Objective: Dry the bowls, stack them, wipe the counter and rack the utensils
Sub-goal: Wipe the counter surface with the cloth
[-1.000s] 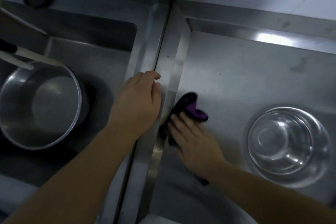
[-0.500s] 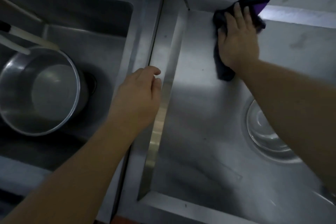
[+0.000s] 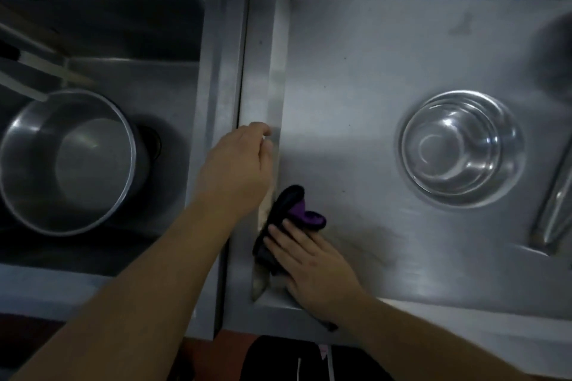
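cloth [image 3: 289,216], black and purple, bunched

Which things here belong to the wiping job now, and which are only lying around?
In use:
- dark cloth, pressed flat by the right hand
- steel counter
- left hand, over the counter's left rim

Lying about:
- steel bowl on the counter
- pot in the sink

Black-and-purple cloth [image 3: 289,219] bunched at counter's [image 3: 356,77] near-left corner, against the raised edge. Steel bowls [image 3: 461,148] nested upright (count unclear) well right. Utensils [image 3: 554,210] at far right, blurred.
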Motion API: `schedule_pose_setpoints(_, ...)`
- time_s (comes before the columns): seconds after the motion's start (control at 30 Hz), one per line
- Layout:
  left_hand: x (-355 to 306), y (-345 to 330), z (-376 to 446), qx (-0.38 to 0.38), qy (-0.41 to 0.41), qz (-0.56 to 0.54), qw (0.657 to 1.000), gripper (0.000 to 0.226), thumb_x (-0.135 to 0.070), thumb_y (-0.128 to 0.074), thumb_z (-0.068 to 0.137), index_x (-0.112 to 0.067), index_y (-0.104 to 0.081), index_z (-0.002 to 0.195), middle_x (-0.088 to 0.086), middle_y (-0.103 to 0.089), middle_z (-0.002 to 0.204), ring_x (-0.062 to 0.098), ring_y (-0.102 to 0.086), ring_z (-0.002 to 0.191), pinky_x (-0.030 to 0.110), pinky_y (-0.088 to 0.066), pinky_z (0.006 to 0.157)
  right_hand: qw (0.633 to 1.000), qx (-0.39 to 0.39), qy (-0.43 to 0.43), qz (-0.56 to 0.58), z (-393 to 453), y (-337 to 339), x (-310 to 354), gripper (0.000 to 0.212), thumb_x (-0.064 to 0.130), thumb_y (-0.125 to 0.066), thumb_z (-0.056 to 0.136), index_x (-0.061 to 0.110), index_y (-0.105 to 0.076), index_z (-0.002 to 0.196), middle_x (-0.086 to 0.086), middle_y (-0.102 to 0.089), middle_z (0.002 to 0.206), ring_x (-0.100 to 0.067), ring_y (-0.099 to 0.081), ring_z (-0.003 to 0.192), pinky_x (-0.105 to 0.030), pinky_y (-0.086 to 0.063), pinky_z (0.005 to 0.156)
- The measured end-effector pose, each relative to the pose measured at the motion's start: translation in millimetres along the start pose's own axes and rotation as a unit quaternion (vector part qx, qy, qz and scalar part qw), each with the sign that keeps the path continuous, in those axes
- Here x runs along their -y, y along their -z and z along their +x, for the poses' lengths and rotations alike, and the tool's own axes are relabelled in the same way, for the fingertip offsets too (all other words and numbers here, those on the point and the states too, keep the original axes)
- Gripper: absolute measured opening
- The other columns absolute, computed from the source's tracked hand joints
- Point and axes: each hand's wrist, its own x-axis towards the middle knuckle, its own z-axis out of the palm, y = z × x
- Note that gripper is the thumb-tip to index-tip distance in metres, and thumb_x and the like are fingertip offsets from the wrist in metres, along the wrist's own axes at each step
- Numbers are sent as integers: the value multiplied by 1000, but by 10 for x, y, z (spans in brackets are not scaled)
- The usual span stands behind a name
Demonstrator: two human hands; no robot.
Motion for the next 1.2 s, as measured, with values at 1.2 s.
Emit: schedule_pose_setpoints(1.2, 126, 46, -1191, 81, -55, 71, 993, 29, -33, -38, 111, -21, -64, 114, -3, -65, 97, 18, -62, 88, 46, -56, 80, 918, -41, -384, 86, -813, -27, 421, 65, 42, -36, 110, 12, -24, 167, -14, -8, 176, -38, -6, 162, -48, -12, 131)
